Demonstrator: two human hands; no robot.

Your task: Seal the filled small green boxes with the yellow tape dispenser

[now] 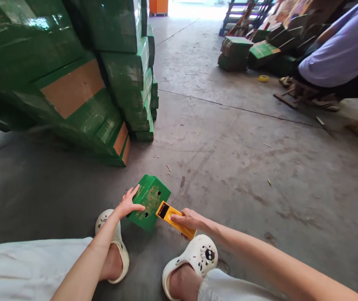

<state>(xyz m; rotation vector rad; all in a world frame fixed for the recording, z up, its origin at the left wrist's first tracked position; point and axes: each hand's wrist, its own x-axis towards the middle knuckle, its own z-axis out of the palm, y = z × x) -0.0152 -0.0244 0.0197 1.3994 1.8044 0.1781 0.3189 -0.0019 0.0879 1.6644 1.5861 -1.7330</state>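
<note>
A small green cardboard box (152, 198) with two dark round holes and worn brown patches is between my feet, tilted. My left hand (130, 202) grips it from the left, thumb across the face and fingers stretched along the upper side. In my right hand (187, 219) is a flat yellow handheld tool (175, 220) with a dark rectangular window at its front end; its exact kind cannot be made out. That front end is close to the box's lower right edge, and I cannot tell whether they touch.
Large stacks of taped green boxes (125, 75) stand at left. My white clogs (194, 255) flank the small box. At right, a person in a light purple top (342, 46) sits low near piled green boxes (235, 50) and a yellow tape roll (263, 78). Debris dots the concrete floor (229, 167).
</note>
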